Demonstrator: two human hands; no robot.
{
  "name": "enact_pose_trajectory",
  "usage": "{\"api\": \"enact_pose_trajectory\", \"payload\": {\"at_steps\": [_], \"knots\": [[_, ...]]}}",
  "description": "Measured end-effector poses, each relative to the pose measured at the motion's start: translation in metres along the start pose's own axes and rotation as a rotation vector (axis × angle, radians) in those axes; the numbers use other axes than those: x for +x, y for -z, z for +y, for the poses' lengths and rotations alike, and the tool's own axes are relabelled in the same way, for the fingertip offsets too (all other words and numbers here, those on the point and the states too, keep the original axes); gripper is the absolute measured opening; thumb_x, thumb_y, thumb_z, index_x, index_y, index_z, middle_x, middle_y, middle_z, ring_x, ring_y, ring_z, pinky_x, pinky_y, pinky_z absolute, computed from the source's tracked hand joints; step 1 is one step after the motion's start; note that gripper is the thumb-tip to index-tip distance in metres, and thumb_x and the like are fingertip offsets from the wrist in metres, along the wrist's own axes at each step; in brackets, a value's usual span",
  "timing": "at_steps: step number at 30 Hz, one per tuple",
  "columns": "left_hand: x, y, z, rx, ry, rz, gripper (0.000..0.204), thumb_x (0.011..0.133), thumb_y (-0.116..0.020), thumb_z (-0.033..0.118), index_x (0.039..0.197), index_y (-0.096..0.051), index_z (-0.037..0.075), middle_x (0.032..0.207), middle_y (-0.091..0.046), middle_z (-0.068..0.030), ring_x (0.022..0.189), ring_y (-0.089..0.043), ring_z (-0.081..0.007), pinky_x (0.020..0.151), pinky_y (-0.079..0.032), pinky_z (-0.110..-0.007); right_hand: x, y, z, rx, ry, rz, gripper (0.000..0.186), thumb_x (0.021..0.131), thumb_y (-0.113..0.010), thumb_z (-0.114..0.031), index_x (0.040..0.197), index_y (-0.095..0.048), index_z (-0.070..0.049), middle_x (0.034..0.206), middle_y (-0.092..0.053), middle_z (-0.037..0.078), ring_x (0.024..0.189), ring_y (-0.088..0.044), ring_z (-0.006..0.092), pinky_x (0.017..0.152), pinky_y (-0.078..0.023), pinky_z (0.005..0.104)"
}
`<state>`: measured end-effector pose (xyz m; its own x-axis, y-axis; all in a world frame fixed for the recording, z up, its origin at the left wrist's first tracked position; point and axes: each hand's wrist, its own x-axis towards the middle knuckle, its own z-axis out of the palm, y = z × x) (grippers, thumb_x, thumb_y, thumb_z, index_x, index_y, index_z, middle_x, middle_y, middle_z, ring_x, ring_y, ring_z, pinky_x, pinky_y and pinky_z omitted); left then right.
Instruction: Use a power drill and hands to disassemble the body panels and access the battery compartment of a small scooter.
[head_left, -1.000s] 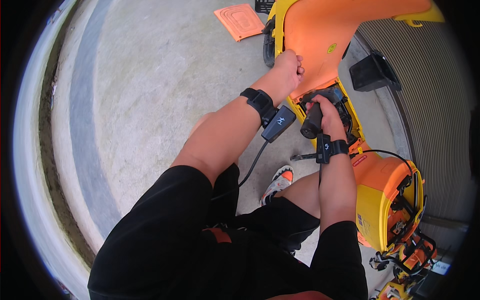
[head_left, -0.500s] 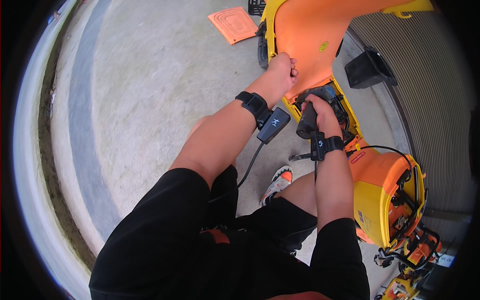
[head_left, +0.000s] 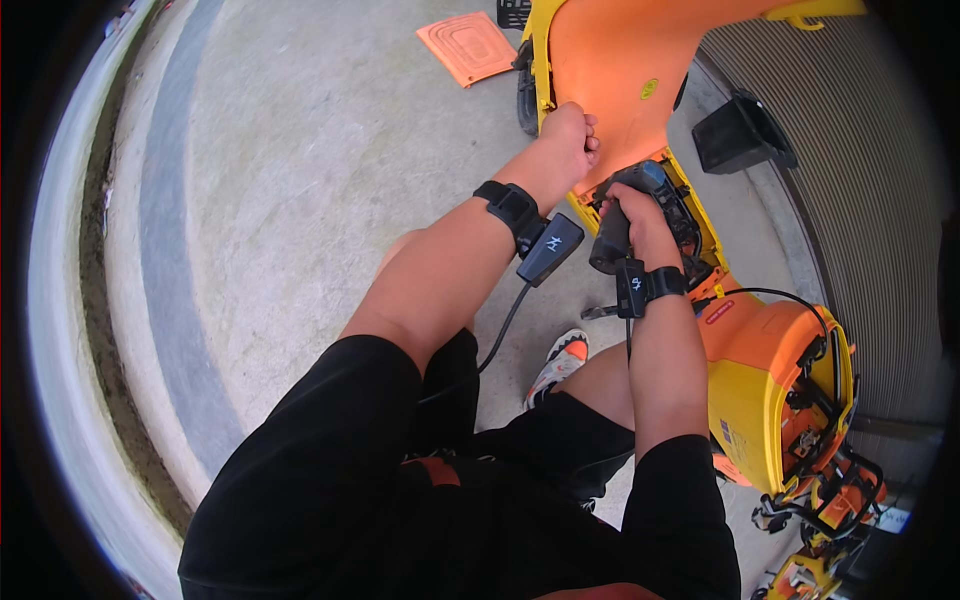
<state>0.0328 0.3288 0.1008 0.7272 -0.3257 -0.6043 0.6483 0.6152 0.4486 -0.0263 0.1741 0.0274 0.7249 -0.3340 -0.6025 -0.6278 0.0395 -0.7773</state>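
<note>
My right hand (head_left: pixel 640 215) is wrapped round the dark handle of a cordless power drill (head_left: pixel 612 240). The drill's blue-and-black head (head_left: pixel 648 180) reaches over the open compartment (head_left: pixel 700 215) of a yellow and orange scooter; its tip is hidden from me. Beside it, my left hand (head_left: pixel 572 137) is curled into a loose fist at the edge of the scooter's smooth orange body panel (head_left: pixel 620 90). Whatever that fist holds, if anything, does not show. A black strap with a small box sits on each wrist.
An orange cover panel (head_left: pixel 467 48) lies on the concrete floor at the far left of the scooter. A black bin (head_left: pixel 742 135) stands by the ribbed wall (head_left: pixel 860 190). At right is another yellow and orange scooter part (head_left: pixel 765 400) with a black cable and metal rack.
Hardly anything differs. My right hand and the drill have shifted very slightly, and the left fist keeps its place by the orange panel.
</note>
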Motion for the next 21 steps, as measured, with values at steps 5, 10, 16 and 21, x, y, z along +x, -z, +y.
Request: {"api": "enact_pose_trajectory", "payload": {"at_steps": [5, 10, 16, 21], "knots": [[-0.0001, 0.0011, 0.0028, 0.0, 0.0, 0.01, 0.016, 0.088, -0.037, 0.016, 0.078, -0.046, 0.008, 0.058, -0.038, 0.0003, 0.046, -0.035, -0.0119, 0.042, -0.025, -0.027, -0.0014, 0.0084, 0.0005, 0.076, -0.078, -0.03, 0.01, 0.076, -0.058, -0.014, 0.078, -0.056, -0.004, 0.063, -0.059, 0.008, 0.053, -0.057, 0.0193, 0.052, -0.05, 0.031], [-0.0003, 0.0004, 0.0012, 0.001, -0.004, 0.013, 0.015, 0.088, -0.037, 0.017, 0.079, -0.045, 0.008, 0.058, -0.038, 0.0005, 0.046, -0.035, -0.0118, 0.041, -0.025, -0.027, -0.0023, 0.0094, 0.0004, 0.125, -0.09, -0.019, 0.009, 0.076, -0.058, -0.014, 0.077, -0.055, -0.005, 0.063, -0.059, 0.008, 0.053, -0.057, 0.0194, 0.052, -0.05, 0.0312], [-0.0004, -0.0006, -0.0009, 0.011, -0.004, 0.007, 0.015, 0.088, -0.038, 0.017, 0.079, -0.045, 0.008, 0.057, -0.037, 0.0006, 0.046, -0.035, -0.0118, 0.042, -0.025, -0.027, 0.0013, 0.0006, 0.0019, 0.047, -0.037, 0.002, 0.008, 0.076, -0.058, -0.013, 0.076, -0.055, -0.005, 0.063, -0.059, 0.008, 0.052, -0.056, 0.0194, 0.051, -0.049, 0.0311], [-0.0008, -0.0002, -0.0003, 0.011, -0.003, 0.008, 0.015, 0.088, -0.038, 0.017, 0.079, -0.045, 0.009, 0.058, -0.037, 0.0006, 0.046, -0.035, -0.0117, 0.042, -0.025, -0.027, 0.0012, 0.0045, 0.0012, 0.008, -0.06, -0.013, 0.01, 0.077, -0.056, -0.015, 0.073, -0.056, -0.005, 0.061, -0.058, 0.008, 0.052, -0.056, 0.0191, 0.052, -0.049, 0.0302]]}}
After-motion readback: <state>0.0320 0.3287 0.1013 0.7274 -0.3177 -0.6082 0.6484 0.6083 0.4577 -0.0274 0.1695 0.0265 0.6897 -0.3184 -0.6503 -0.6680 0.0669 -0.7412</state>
